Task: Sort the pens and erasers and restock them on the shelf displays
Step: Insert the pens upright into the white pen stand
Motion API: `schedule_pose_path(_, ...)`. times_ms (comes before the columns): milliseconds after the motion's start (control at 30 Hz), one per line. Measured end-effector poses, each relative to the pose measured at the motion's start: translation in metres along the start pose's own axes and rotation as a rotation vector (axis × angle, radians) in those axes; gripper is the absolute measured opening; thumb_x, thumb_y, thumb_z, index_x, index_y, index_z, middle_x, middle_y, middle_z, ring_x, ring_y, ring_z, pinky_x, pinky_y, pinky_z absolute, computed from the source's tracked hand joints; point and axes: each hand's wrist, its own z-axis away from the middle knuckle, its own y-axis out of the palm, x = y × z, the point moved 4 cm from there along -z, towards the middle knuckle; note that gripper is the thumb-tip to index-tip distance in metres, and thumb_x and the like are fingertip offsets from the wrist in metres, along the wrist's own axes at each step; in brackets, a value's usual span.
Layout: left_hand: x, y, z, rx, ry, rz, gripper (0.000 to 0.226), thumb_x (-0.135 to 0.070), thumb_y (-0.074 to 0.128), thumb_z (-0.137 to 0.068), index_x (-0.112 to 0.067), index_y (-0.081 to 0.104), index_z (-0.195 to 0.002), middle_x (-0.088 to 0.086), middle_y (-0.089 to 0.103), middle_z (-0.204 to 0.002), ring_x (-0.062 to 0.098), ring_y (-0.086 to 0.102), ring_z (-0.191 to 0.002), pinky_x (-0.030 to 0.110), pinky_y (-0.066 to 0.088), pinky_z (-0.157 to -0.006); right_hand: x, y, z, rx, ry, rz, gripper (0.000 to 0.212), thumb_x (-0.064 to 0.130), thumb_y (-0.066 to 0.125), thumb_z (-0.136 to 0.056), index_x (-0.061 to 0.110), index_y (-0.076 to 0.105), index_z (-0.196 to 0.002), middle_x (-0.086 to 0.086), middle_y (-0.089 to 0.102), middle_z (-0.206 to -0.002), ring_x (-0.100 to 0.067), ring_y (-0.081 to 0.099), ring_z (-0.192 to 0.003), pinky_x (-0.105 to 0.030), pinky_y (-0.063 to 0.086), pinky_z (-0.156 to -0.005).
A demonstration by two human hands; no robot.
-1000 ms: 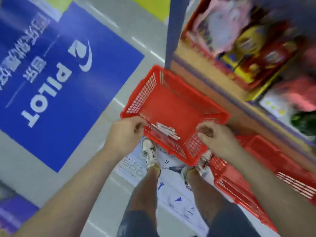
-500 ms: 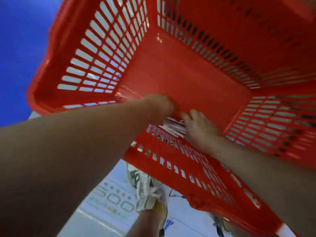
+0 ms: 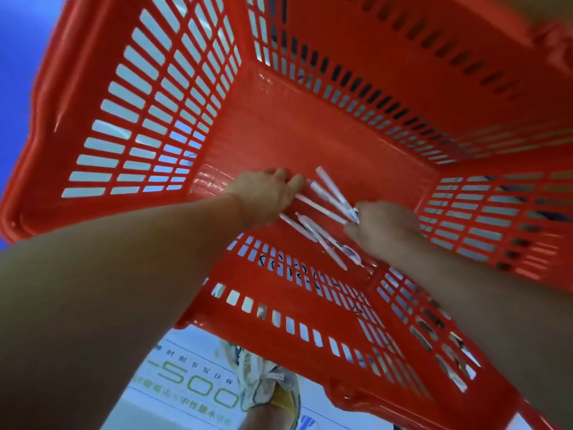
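White pens (image 3: pixel 322 209) lay on floor of red basket (image 3: pixel 310 128), by near wall. R hand (image 3: pixel 387 228) pinched pen ends; L hand (image 3: pixel 263 193) touched opp. ends, couldn't tell if gripping.

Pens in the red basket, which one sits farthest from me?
The topmost white pen, its free tip reaching highest toward the basket's far wall, its other end pinched in the right hand. The rest lie lower.

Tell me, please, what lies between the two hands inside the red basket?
A loose cluster of white pens lies on the basket floor between the left hand and the right hand, as the head view shows.
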Motion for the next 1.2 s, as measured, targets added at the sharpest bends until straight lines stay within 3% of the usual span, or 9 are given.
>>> schedule_pose_path(133,-0.013,-0.009,0.0,-0.119,0.181,-0.073,0.045,-0.014,0.042,-0.092,-0.025,0.029,-0.134,0.01,0.041,-0.131,0.03,0.043,-0.121,0.046,0.045,-0.087,-0.002,-0.008,-0.005,-0.083,0.016,-0.026,0.047,0.045,0.061,-0.081,0.015,0.046,-0.114,-0.011,0.055,-0.117,-0.034,0.06,-0.103,-0.037,0.046,-0.072)
schedule_pose_path(200,-0.039,-0.005,-0.001,-0.173,0.427,-0.128,0.043,-0.015,0.035,-0.089,-0.025,0.038,-0.131,0.011,0.044,-0.128,0.03,0.045,-0.118,0.047,0.045,-0.088,0.004,-0.007,-0.006,-0.125,-0.064,-0.065,0.045,0.034,0.065,-0.08,0.014,0.042,-0.113,-0.011,0.05,-0.116,-0.036,0.059,-0.1,-0.04,0.047,-0.071)
schedule_pose_path(267,-0.056,0.002,-0.005,-0.129,0.495,-0.157,0.044,-0.017,0.035,-0.089,-0.024,0.042,-0.132,0.009,0.046,-0.128,0.029,0.045,-0.117,0.046,0.046,-0.087,0.008,-0.008,-0.008,-0.17,-0.103,-0.089,0.036,0.023,0.06,-0.083,0.013,0.042,-0.112,-0.011,0.049,-0.116,-0.037,0.059,-0.098,-0.04,0.046,-0.07)
schedule_pose_path(533,-0.034,-0.003,-0.006,0.036,0.316,-0.336,0.033,-0.009,0.032,-0.097,-0.002,0.04,-0.129,0.018,0.054,-0.121,0.035,0.059,-0.103,0.043,0.051,-0.083,0.024,-0.011,-0.011,-0.28,-0.108,-0.227,0.039,0.027,0.059,-0.082,0.012,0.046,-0.116,-0.012,0.049,-0.116,-0.036,0.054,-0.102,-0.04,0.043,-0.075)
schedule_pose_path(633,-0.008,-0.014,-0.008,0.11,0.177,-0.332,0.035,-0.012,0.029,-0.099,-0.003,0.039,-0.131,0.017,0.055,-0.123,0.034,0.058,-0.106,0.035,0.045,-0.073,0.033,-0.013,-0.013,-0.312,-0.094,-0.244,0.045,0.037,0.06,-0.085,0.013,0.044,-0.119,-0.012,0.047,-0.119,-0.033,0.053,-0.105,-0.039,0.044,-0.078)
schedule_pose_path(733,0.022,-0.025,-0.001,0.237,0.129,-0.301,0.038,-0.023,0.034,-0.1,-0.01,0.038,-0.135,0.012,0.056,-0.125,0.029,0.058,-0.109,0.036,0.05,-0.086,0.043,-0.013,-0.016,-0.355,-0.148,-0.238,0.047,0.04,0.062,-0.085,0.013,0.044,-0.119,-0.011,0.048,-0.117,-0.032,0.052,-0.105,-0.039,0.045,-0.077)
schedule_pose_path(900,0.049,-0.059,0.019,0.181,0.033,-0.311,0.032,-0.025,0.036,-0.099,-0.012,0.045,-0.127,0.006,0.06,-0.105,0.025,0.06,-0.094,0.031,0.045,-0.074,0.054,-0.011,-0.014,-0.317,-0.18,-0.2,0.049,0.032,0.068,-0.079,0.013,0.045,-0.117,-0.011,0.05,-0.114,-0.032,0.053,-0.106,-0.041,0.047,-0.079)
schedule_pose_path(1000,0.056,-0.083,0.032,0.042,-0.104,-0.023,0.025,-0.02,0.044,-0.096,-0.012,0.048,-0.118,0.004,0.055,-0.081,0.022,0.051,-0.072,0.029,0.037,-0.063,0.065,-0.015,-0.015,-0.263,-0.118,-0.096,0.039,0.025,0.061,-0.082,0.01,0.048,-0.116,-0.012,0.057,-0.115,-0.033,0.06,-0.102,-0.038,0.048,-0.078)
schedule_pose_path(1200,0.036,-0.098,0.064,-0.233,-0.328,1.113,0.018,-0.014,0.042,-0.097,0.0,0.053,-0.099,0.01,0.062,-0.071,0.031,0.068,-0.063,0.043,0.058,-0.063,0.053,-0.01,-0.006,-0.113,0.047,-0.192,0.026,0.017,0.048,-0.085,0.014,0.055,-0.11,-0.017,0.067,-0.105,-0.037,0.063,-0.1,-0.037,0.048,-0.079)
